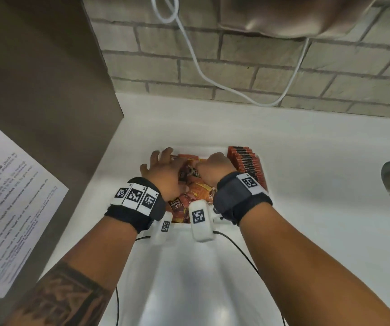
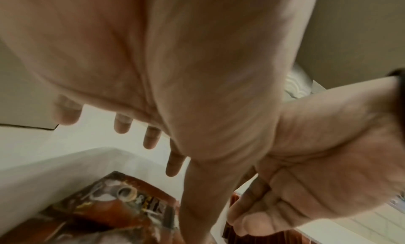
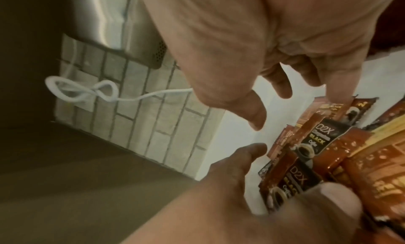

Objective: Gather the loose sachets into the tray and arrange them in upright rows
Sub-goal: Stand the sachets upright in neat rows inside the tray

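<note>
While left hand point(image 1: 163, 169) spreads fingers flat over tray point(image 1: 269, 189), right hand point(image 1: 215, 168) grip curls round loose sachets point(image 3: 291, 183).

On the worktop point(image 1: 306, 184) the tray point(image 1: 201, 148) holds loose sachets point(image 1: 196, 191) at left and an upright row point(image 1: 245, 161) at right, both hands above

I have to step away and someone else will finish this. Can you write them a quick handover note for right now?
Left hand: open, fingers spread, lying over the loose sachets in the tray.
Right hand: curled down into the pile; the right wrist view shows its thumb on a black-label sachet.
Done: one upright row stands along the tray's right side.
Left: the jumbled sachets in the middle of the tray need standing up in rows.
</note>
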`<state>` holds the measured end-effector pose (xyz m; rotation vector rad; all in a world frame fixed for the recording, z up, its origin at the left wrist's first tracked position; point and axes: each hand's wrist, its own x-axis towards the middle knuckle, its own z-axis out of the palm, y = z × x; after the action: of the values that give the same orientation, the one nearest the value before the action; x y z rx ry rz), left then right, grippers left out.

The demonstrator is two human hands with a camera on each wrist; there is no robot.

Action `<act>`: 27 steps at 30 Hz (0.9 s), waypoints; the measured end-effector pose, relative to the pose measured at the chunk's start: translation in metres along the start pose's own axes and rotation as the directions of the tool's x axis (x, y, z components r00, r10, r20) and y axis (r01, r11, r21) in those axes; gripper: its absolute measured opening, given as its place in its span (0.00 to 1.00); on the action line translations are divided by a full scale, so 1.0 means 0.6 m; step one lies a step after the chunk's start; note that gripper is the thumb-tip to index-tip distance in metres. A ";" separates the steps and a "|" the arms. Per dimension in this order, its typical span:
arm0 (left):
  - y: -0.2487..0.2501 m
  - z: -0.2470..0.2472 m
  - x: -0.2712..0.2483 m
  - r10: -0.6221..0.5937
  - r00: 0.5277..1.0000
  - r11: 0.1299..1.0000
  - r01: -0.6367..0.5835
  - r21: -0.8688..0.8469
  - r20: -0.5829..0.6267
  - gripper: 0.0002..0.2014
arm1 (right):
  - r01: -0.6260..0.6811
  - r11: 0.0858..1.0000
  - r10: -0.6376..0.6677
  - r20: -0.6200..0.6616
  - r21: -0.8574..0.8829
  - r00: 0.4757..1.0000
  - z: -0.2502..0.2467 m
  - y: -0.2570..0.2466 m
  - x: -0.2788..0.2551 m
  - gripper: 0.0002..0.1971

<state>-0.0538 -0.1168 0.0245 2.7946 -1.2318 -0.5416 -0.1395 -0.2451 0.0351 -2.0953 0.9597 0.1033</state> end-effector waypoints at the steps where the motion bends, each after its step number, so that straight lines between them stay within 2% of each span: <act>1: -0.006 0.000 0.006 0.008 1.000 1.000 -0.008 -0.007 0.020 0.42 | -0.005 0.998 0.006 0.021 -0.055 1.000 0.001 -0.012 0.008 0.06; 3: -0.017 0.003 0.017 0.032 0.998 0.999 -0.030 -0.033 0.061 0.41 | -0.008 0.963 0.038 0.108 -0.270 0.993 0.007 -0.028 0.027 0.11; 5: -0.027 0.009 0.026 0.067 0.994 0.995 -0.061 -0.076 0.088 0.40 | 0.058 0.852 0.049 0.188 -0.521 0.981 0.017 -0.046 0.037 0.19; 11: -0.040 0.018 0.042 0.157 0.981 0.985 -0.148 -0.090 0.111 0.38 | 0.219 0.612 0.038 0.304 -0.760 0.952 0.028 -0.056 0.063 0.21; 15: -0.046 0.021 0.047 0.220 0.966 0.975 -0.223 0.010 0.137 0.38 | 0.247 0.618 0.018 0.328 -0.746 0.945 0.024 -0.057 0.074 0.16; 20: -0.052 0.017 0.043 0.239 0.962 0.971 -0.239 -0.020 0.134 0.37 | 0.276 0.643 -0.023 0.343 -0.714 0.939 0.030 -0.044 0.088 0.16; 23: -0.051 0.012 0.040 0.279 0.953 0.958 -0.284 0.029 0.123 0.36 | 0.290 0.628 -0.057 0.329 -0.723 0.943 0.038 -0.036 0.101 0.14; 27: -0.047 0.006 0.034 0.303 0.948 0.952 -0.305 0.011 0.102 0.33 | 0.324 0.612 -0.074 0.357 -0.721 0.931 0.038 -0.027 0.099 0.15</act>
<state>-0.0221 -0.1115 0.0103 2.5501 -1.6616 -0.6492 -0.0814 -0.2585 0.0076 -2.8490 0.5019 0.8291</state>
